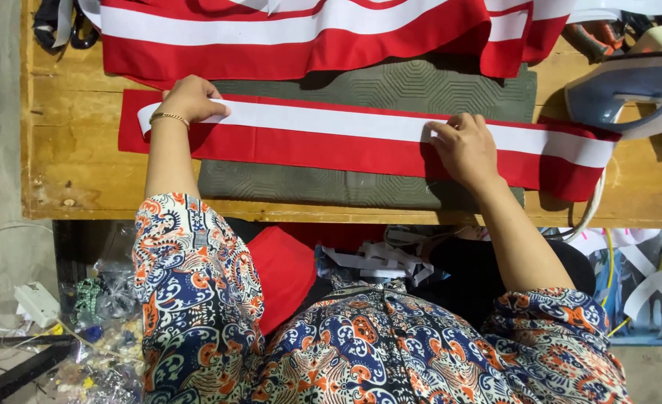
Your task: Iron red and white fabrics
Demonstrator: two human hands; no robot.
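Note:
A long red cloth strip (323, 146) with a white band (331, 123) along its middle lies flat across a grey patterned mat (435, 90) on the wooden table (69, 150). My left hand (191, 99), with a gold bracelet at the wrist, presses down on the strip's left end, fingers on the white band. My right hand (465, 148) rests flat on the strip right of centre, fingertips at the white band's edge. Neither hand lifts the cloth.
A larger red and white cloth (308, 34) is bunched at the table's far side. A clothes iron (630, 93) stands at the right. Tools lie at the far right corner. Below the table are plastic bags, cables and white scraps.

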